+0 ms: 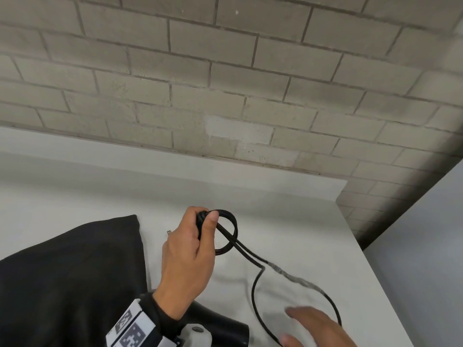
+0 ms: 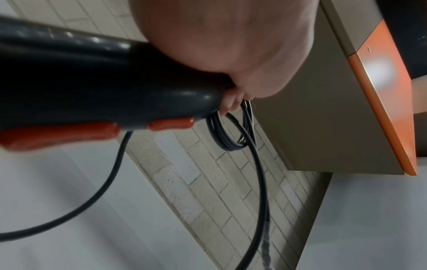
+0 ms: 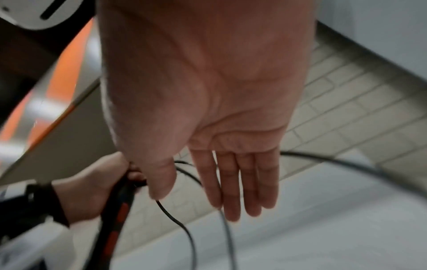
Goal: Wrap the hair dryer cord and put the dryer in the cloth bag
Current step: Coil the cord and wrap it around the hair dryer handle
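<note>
My left hand (image 1: 204, 221) grips the end of the black hair dryer handle (image 2: 104, 87), which has red buttons, and its thumb pins a few small loops of black cord (image 1: 231, 230) against it. The dryer's body (image 1: 220, 324) shows at the bottom edge under my left wrist. The loose cord (image 1: 255, 296) sweeps in one wide loop over the white table to the right. My right hand (image 1: 300, 324) hovers inside that loop with palm and fingers (image 3: 242, 182) straight, holding nothing. The black cloth bag (image 1: 75, 271) lies flat on the table at the left.
The white table (image 1: 300, 209) ends at a brick wall (image 1: 225, 83) behind and drops off along its right edge (image 1: 370, 271). A small metal piece (image 1: 169, 232) lies beside the bag. A beige panel with an orange edge (image 2: 381, 109) shows in the wrist views.
</note>
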`<action>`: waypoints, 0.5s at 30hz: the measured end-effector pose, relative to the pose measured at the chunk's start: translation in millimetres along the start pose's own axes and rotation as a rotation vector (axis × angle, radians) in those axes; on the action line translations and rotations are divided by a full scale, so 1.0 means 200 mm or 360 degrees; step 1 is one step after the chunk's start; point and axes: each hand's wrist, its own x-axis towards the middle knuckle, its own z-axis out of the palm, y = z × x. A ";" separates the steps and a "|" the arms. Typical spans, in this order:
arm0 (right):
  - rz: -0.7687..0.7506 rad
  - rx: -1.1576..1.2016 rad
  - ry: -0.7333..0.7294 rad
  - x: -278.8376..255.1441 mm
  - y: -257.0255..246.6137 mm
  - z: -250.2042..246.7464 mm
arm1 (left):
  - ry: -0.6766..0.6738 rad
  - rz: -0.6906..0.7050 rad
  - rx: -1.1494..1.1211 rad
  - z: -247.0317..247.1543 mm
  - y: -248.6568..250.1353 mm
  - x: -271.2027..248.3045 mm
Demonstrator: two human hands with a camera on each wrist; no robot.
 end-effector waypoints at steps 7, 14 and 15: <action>-0.0179 0.0342 -0.0228 0.26 -0.40 0.32 | 0.0012 0.0017 0.0021 -0.01 0.01 -0.02; -0.0468 0.0424 0.0780 0.24 -0.47 0.35 | 0.0058 0.0009 0.0023 -0.02 0.02 -0.01; -0.0526 0.0370 0.0881 0.25 -0.46 0.35 | 0.0058 0.0015 0.0029 -0.02 0.02 -0.01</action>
